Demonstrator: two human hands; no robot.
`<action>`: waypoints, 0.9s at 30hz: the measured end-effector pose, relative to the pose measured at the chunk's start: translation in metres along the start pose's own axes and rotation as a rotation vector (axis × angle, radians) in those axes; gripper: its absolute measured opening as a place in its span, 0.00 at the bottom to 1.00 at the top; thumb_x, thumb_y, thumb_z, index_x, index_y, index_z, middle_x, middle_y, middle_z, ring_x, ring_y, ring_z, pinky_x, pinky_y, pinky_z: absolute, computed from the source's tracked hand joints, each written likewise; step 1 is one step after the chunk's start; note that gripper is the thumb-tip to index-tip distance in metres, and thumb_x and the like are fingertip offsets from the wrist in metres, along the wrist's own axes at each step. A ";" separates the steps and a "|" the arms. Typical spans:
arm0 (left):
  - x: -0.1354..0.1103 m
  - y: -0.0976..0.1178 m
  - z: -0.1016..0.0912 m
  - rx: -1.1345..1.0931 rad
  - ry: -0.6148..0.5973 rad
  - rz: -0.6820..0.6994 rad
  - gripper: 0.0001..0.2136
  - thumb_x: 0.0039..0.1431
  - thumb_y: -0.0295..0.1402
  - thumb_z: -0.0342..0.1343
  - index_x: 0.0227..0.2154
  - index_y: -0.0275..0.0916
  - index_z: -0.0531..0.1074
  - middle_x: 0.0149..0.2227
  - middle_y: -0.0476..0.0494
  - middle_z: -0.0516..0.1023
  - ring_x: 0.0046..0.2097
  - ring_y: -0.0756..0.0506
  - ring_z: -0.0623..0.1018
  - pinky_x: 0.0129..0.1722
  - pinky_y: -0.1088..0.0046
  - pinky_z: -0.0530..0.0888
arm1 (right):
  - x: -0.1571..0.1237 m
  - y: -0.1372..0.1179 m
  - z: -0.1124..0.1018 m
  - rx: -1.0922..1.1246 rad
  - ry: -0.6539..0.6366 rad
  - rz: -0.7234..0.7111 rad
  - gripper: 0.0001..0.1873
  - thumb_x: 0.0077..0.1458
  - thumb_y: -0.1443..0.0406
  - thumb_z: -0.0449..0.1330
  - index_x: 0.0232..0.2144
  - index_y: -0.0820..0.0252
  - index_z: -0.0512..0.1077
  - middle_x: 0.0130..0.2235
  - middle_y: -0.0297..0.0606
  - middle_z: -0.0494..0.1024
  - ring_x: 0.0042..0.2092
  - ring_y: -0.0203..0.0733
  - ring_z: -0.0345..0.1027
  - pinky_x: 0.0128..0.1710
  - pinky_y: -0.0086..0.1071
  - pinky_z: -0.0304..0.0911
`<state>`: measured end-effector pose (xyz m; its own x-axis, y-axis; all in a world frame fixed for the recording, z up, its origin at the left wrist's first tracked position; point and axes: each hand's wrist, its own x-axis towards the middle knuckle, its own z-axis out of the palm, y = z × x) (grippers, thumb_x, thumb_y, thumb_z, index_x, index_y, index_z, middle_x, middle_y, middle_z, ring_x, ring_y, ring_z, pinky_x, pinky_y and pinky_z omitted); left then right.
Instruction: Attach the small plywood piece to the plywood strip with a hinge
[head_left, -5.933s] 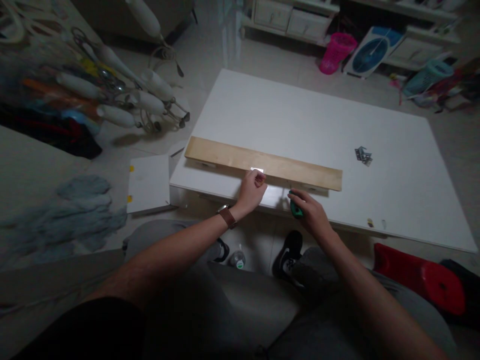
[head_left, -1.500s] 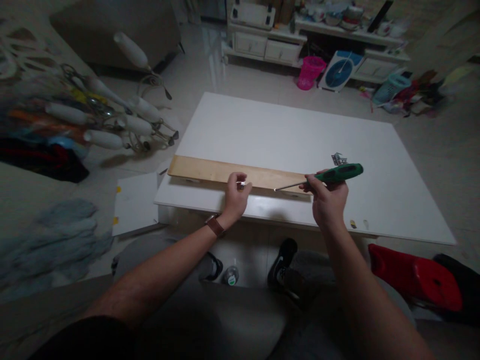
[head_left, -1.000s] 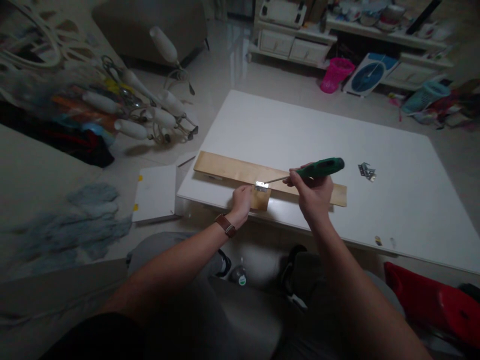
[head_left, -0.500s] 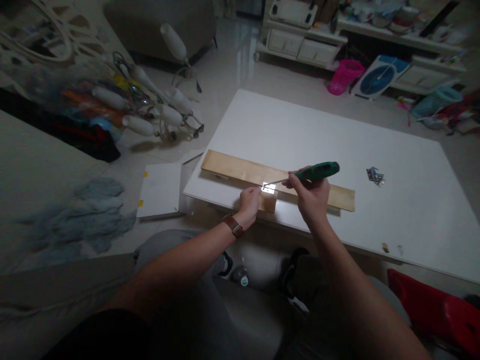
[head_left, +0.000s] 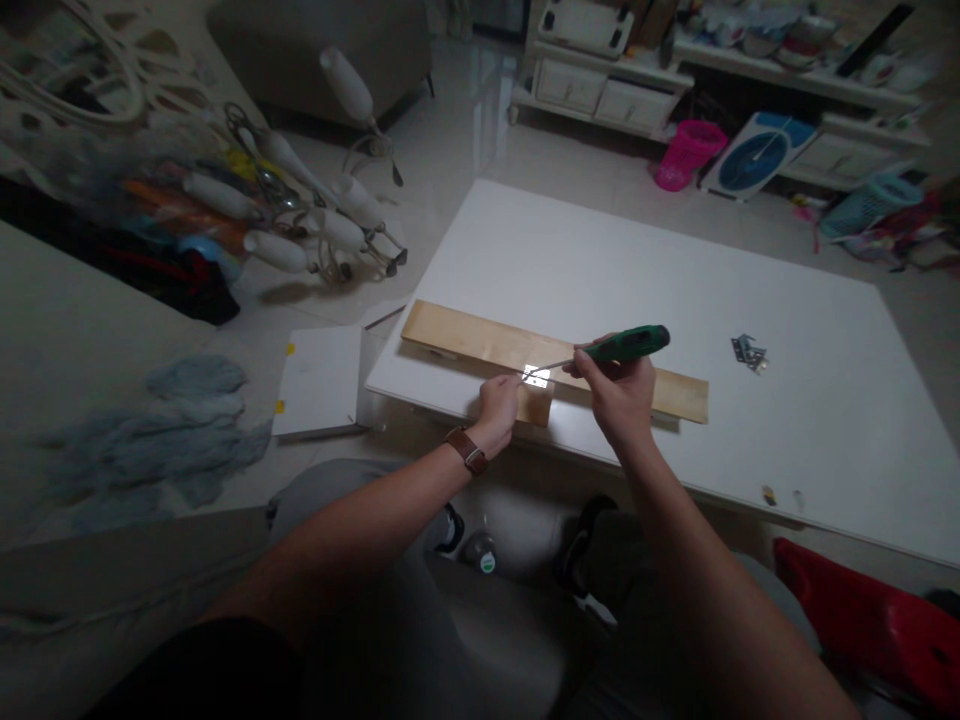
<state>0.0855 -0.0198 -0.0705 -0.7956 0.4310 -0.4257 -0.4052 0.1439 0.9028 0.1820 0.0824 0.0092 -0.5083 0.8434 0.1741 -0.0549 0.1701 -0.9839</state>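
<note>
My right hand (head_left: 624, 392) is closed around a green-handled screwdriver (head_left: 626, 344), its shaft slanting down to the left. The tip meets a shiny metal hinge (head_left: 535, 377) that lies where a long wooden board (head_left: 480, 338) joins a short wooden piece (head_left: 535, 408). Beside the tip, my left hand (head_left: 499, 408) is closed in a pinch at the hinge's left edge; what its fingertips hold, if anything, is too small to make out. A brown watch strap circles that wrist. Both wooden pieces rest on a white tabletop (head_left: 600, 270).
Several loose metal hinges (head_left: 748, 353) lie in a pile on the right of the tabletop. Small items (head_left: 769, 495) sit near its front edge. A lamp with white shades (head_left: 337, 228) stands at left, a white panel (head_left: 319, 380) below. A red object (head_left: 862, 620) is at lower right.
The screwdriver and my right hand have shifted slightly left and down, the tip coming closer to my left fingertips. My left hand has hardly moved.
</note>
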 end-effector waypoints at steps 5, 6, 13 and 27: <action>-0.001 0.000 0.002 -0.017 0.010 -0.024 0.11 0.58 0.30 0.58 0.20 0.38 0.74 0.24 0.49 0.72 0.33 0.48 0.67 0.34 0.72 0.62 | 0.000 0.002 -0.003 -0.071 -0.037 -0.035 0.20 0.47 0.57 0.75 0.38 0.53 0.73 0.37 0.37 0.85 0.32 0.47 0.83 0.36 0.43 0.80; -0.001 0.001 0.002 -0.025 0.014 -0.031 0.11 0.58 0.30 0.58 0.20 0.38 0.74 0.25 0.48 0.73 0.33 0.48 0.67 0.34 0.71 0.62 | 0.000 0.002 -0.002 -0.084 -0.052 -0.040 0.20 0.47 0.57 0.75 0.38 0.53 0.73 0.37 0.37 0.85 0.33 0.47 0.83 0.37 0.44 0.80; -0.006 0.005 0.003 -0.054 0.015 -0.047 0.09 0.56 0.31 0.58 0.21 0.37 0.75 0.25 0.48 0.73 0.33 0.47 0.69 0.35 0.71 0.62 | -0.001 0.000 0.005 -0.178 -0.127 -0.081 0.18 0.52 0.55 0.72 0.41 0.53 0.73 0.38 0.39 0.85 0.37 0.49 0.82 0.40 0.47 0.79; -0.007 0.005 0.009 -0.095 0.093 -0.099 0.08 0.60 0.27 0.58 0.25 0.40 0.74 0.31 0.45 0.80 0.36 0.45 0.77 0.36 0.71 0.69 | 0.002 -0.010 0.021 -0.337 -0.265 -0.192 0.13 0.58 0.57 0.68 0.43 0.54 0.75 0.39 0.41 0.85 0.34 0.46 0.79 0.34 0.41 0.75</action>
<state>0.0936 -0.0143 -0.0627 -0.7864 0.3338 -0.5198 -0.5207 0.0944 0.8485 0.1631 0.0714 0.0182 -0.7203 0.6289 0.2927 0.0903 0.5034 -0.8593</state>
